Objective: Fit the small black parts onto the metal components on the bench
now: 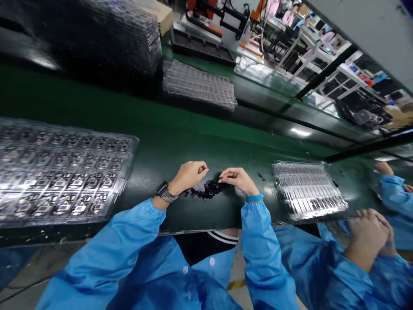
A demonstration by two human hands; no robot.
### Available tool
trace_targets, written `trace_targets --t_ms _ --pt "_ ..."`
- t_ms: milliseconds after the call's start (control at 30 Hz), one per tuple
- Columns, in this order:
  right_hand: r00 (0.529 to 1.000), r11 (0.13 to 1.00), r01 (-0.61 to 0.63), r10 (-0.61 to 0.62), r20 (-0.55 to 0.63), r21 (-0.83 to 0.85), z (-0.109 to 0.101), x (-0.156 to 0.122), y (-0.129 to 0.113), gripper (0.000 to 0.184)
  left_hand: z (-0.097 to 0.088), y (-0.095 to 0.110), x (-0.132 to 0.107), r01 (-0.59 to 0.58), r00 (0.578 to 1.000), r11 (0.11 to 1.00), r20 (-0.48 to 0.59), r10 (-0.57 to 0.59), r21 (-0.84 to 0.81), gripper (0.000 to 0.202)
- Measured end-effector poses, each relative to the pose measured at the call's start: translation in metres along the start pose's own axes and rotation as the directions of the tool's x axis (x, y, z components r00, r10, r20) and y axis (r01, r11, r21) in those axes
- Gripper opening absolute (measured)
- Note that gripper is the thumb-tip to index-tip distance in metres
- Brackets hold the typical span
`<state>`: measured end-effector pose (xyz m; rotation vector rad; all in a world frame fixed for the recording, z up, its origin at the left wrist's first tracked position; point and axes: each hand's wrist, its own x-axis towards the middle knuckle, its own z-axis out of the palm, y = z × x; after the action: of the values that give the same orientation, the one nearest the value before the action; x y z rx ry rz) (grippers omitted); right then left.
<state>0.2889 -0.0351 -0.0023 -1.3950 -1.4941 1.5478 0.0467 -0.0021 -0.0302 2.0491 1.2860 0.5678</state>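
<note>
A smooth, dark green tabletop (200, 146) was spread beneath the heap of small black parts (210, 189). Far beyond the heap and to its left, a tall block of thin clear sheets (142, 38) was stacked, its edges ribbed. Left of the heap, a glossy clear tray (133, 150) was filled with squarish, metallic-looking boards (79, 181) in 4 visible rows. Right of the heap, a ribbed, glinting tray stack (309, 189) was set; beyond the heap, a flatter gridded stack (200, 86) was placed.

At the heap's upper left, the left hand (192, 174) was held with its fingers curled; whether anything was gripped could not be told. At the heap's right end, the right hand (237, 178) was held with thumb and fingertips drawn narrow.

The heap's long axis was directed sideways, its right end slightly farther from the table's near edge. Angular black bits were jumbled in it, with a paler, translucent patch at its left. Between the right fingertips, just above the heap, 1 tiny black piece (220, 180) was pinched, its direction too small to be told.
</note>
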Motion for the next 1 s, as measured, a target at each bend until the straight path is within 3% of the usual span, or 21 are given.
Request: trace_targets --t_ms 200,333,533,800,1000 --pt "0.997 0.996 0.081 -0.082 -0.001 -0.041 0.017 0.041 -0.018 0.021 -0.011 0.002 -0.005 -0.061 0.996 0.972 -0.083 0.043 -0.228 0.021" --pt "0.992 0.986 0.125 -0.125 0.007 -0.112 0.027 0.064 -0.028 0.017 -0.016 -0.005 -0.005 -0.065 0.985 0.959 -0.169 0.019 -0.274 0.022" --pt "0.987 0.968 0.149 -0.159 -0.034 -0.201 0.043 0.069 -0.028 0.011 -0.016 -0.015 -0.002 -0.050 0.984 0.953 -0.179 -0.004 -0.297 0.018" --pt "0.981 0.978 0.173 -0.181 -0.070 -0.114 0.046 0.085 -0.024 0.011 -0.010 -0.026 0.003 0.069 0.986 0.942 -0.120 -0.114 -0.327 0.027" --pt "0.984 0.984 0.178 -0.178 0.001 0.004 0.048 0.097 -0.026 0.011 -0.008 -0.029 0.004 0.128 0.968 0.924 -0.158 -0.196 -0.360 0.036"
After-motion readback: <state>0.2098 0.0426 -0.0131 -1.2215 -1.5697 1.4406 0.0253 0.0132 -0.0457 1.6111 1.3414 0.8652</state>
